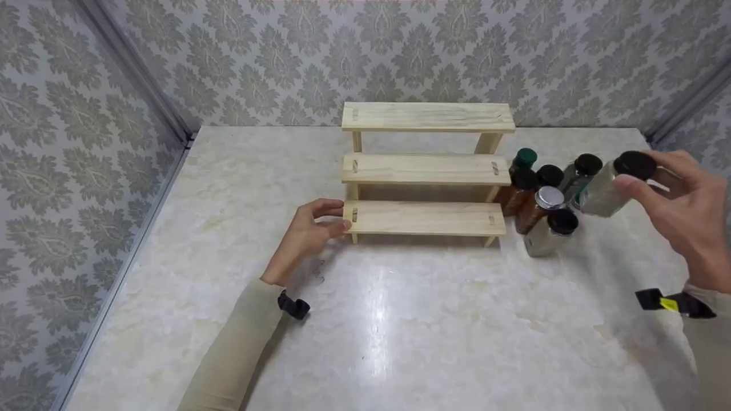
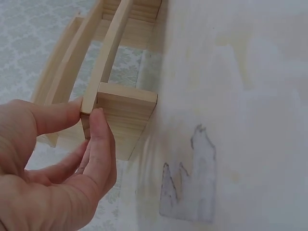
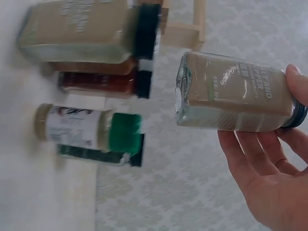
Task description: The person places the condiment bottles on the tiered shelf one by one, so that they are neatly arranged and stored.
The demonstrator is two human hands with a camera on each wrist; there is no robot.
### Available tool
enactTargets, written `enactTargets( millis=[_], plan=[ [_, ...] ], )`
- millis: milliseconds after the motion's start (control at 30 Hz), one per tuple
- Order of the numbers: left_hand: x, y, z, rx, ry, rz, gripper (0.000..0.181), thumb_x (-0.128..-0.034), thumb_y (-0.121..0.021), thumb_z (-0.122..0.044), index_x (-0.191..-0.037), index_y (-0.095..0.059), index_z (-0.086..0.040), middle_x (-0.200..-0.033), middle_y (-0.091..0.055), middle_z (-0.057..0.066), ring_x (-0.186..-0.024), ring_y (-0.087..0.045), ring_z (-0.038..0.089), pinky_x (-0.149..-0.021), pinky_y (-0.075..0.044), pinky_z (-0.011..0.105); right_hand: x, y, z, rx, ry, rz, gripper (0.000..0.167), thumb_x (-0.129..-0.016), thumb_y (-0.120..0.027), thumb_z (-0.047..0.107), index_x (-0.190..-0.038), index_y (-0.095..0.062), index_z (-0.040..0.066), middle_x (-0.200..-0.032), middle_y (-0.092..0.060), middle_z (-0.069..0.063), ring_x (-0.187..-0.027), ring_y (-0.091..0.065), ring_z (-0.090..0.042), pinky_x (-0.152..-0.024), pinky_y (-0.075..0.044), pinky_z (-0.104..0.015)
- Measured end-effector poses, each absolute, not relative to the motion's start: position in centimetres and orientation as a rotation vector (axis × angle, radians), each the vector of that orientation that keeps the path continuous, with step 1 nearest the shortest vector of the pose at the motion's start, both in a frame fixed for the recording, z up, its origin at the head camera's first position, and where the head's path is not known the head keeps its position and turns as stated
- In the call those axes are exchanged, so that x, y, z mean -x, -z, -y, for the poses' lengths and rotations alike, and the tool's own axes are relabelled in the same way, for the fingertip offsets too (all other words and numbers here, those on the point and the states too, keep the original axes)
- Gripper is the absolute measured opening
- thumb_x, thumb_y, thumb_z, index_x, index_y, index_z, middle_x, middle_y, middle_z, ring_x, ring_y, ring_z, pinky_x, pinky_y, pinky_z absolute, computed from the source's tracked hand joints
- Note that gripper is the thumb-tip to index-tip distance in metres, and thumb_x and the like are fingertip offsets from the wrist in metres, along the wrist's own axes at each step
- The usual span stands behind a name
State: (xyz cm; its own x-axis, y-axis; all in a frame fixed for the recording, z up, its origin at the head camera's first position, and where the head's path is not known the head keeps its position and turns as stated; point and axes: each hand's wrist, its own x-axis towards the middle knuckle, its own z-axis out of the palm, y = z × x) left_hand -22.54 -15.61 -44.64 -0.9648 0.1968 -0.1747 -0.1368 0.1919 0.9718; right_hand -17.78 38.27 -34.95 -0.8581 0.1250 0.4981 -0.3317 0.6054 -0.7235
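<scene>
A three-step wooden display shelf stands toward the back of the table. My left hand pinches the left end of its lowest step; the left wrist view shows thumb and fingers on the board's end. On the right, my right hand grips a square glass spice jar by its black lid. The right wrist view shows this jar tilted in the air, its pale contents behind print that reads partly "pepper". Part of the lid is hidden by my fingers.
Several spice jars crowd beside the shelf's right end: one with a silver lid, one with a green lid, and black-lidded ones such as the front jar. Patterned wall panels border the pale marbled table.
</scene>
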Motion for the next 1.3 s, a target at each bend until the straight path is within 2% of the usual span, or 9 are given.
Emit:
enactTargets(
  millis=[200,367,500,700,900,1300],
  plan=[
    [22.5,44.6,15.5,-0.042,-1.837,-2.208,0.052,-0.0993,-0.074,-0.006,-0.149,-0.058,-0.004,-0.140,-0.061,0.018,-0.123,-0.070,0.034,-0.100,-0.062,0.042,19.4,32.5,-35.9,-0.253,-1.203,2.288,0.041,-0.096,-0.079,0.003,-0.136,-0.072,0.002,-0.106,-0.059,0.009,-0.108,-0.069,0.003,-0.092,-0.053,-0.006],
    [22.5,44.7,15.4,-0.049,-1.835,-2.222,0.053,-0.0997,-0.073,-0.005,-0.150,-0.057,-0.005,-0.140,-0.062,0.019,-0.121,-0.070,0.034,-0.100,-0.062,0.042,21.0,30.7,-33.1,-0.271,-1.229,2.294,0.037,-0.095,-0.082,0.009,-0.132,-0.076,0.006,-0.105,-0.061,0.008,-0.104,-0.070,-0.001,-0.088,-0.055,-0.007],
    [22.6,44.7,15.3,-0.049,-1.838,-2.231,0.052,-0.1005,-0.071,-0.004,-0.151,-0.057,-0.005,-0.140,-0.061,0.019,-0.120,-0.070,0.033,-0.099,-0.062,0.040,22.5,29.2,-30.8,-0.307,-1.372,2.250,0.036,-0.092,-0.085,0.007,-0.127,-0.077,0.001,-0.105,-0.064,0.002,-0.102,-0.072,-0.010,-0.089,-0.057,-0.012],
    [22.6,44.8,15.2,-0.065,-1.838,-2.248,0.051,-0.1010,-0.070,-0.003,-0.150,-0.057,-0.004,-0.140,-0.062,0.019,-0.116,-0.071,0.032,-0.096,-0.062,0.038,24.4,27.5,-27.3,-0.415,-1.603,2.195,0.035,-0.091,-0.085,0.005,-0.124,-0.076,-0.001,-0.118,-0.065,-0.005,-0.110,-0.070,-0.019,-0.095,-0.058,-0.017],
    [22.4,44.9,15.2,-0.067,-1.828,-2.257,0.053,-0.1007,-0.071,-0.005,-0.152,-0.057,-0.006,-0.139,-0.063,0.017,-0.116,-0.072,0.031,-0.091,-0.063,0.038,26.2,26.4,-24.2,-0.471,-1.671,2.211,0.034,-0.091,-0.086,0.007,-0.123,-0.076,0.003,-0.123,-0.065,-0.003,-0.116,-0.069,-0.019,-0.092,-0.057,-0.020],
    [22.3,45.0,15.3,-0.061,-1.844,-2.254,0.049,-0.1009,-0.071,-0.005,-0.149,-0.060,-0.006,-0.138,-0.063,0.018,-0.113,-0.073,0.031,-0.094,-0.064,0.038,29.8,25.1,-19.3,-0.515,-1.561,2.308,0.033,-0.094,-0.085,0.019,-0.124,-0.076,0.011,-0.124,-0.062,0.004,-0.123,-0.066,-0.016,-0.107,-0.052,-0.030]
  ],
)
